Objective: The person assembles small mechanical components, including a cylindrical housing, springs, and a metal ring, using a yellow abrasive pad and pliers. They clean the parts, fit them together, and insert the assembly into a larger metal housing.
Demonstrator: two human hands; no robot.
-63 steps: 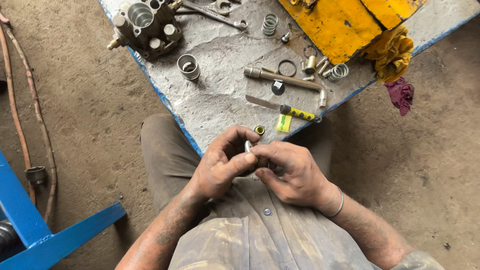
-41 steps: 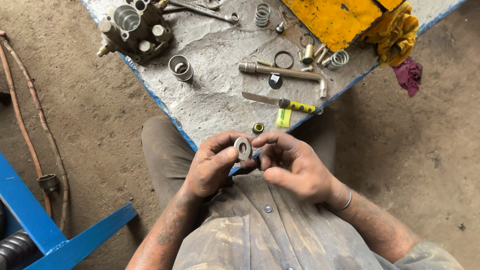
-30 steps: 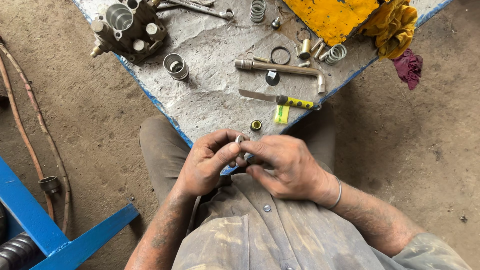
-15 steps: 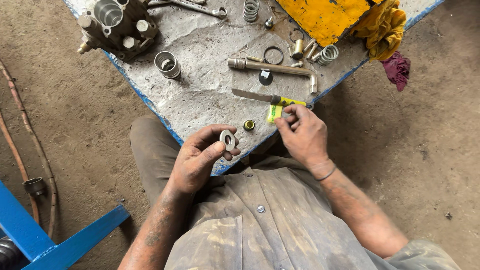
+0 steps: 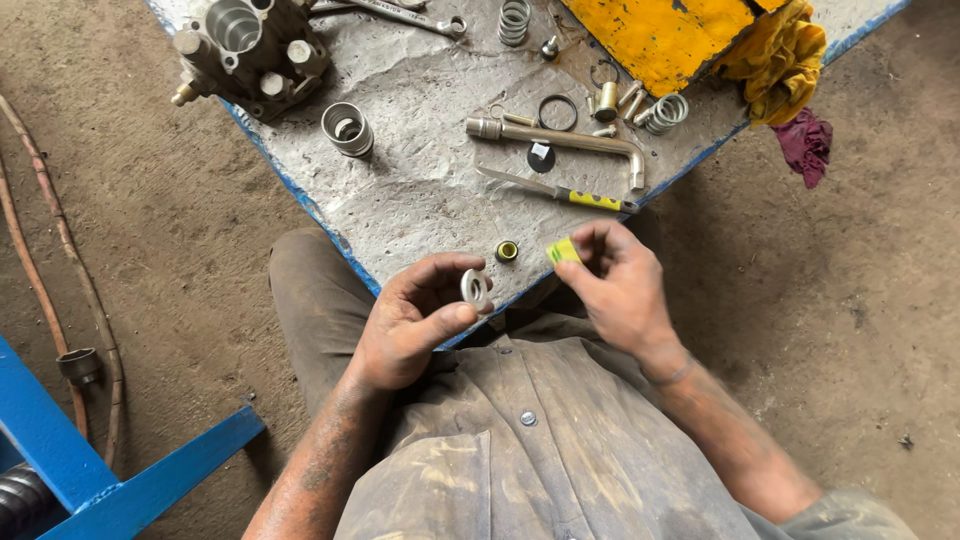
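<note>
The work table (image 5: 430, 190) is a rough, hammered grey metal sheet with a chipped blue rim, its near corner jutting toward the seated person; bare packed dirt lies open on both sides of it. At its far end sit a cast metal valve body (image 5: 250, 45) and a yellow painted block (image 5: 665, 40), with a bent steel bar (image 5: 560, 140) nearer the middle. Just off the table's near edge, the left hand (image 5: 415, 320) pinches a small white ring (image 5: 474, 288) upright between thumb and fingers. Beside it, at the same edge, the right hand (image 5: 615, 285) closes its fingertips on a small yellow-green piece (image 5: 563, 250). A tiny brass bushing (image 5: 507, 251) rests on the table between both hands.
</note>
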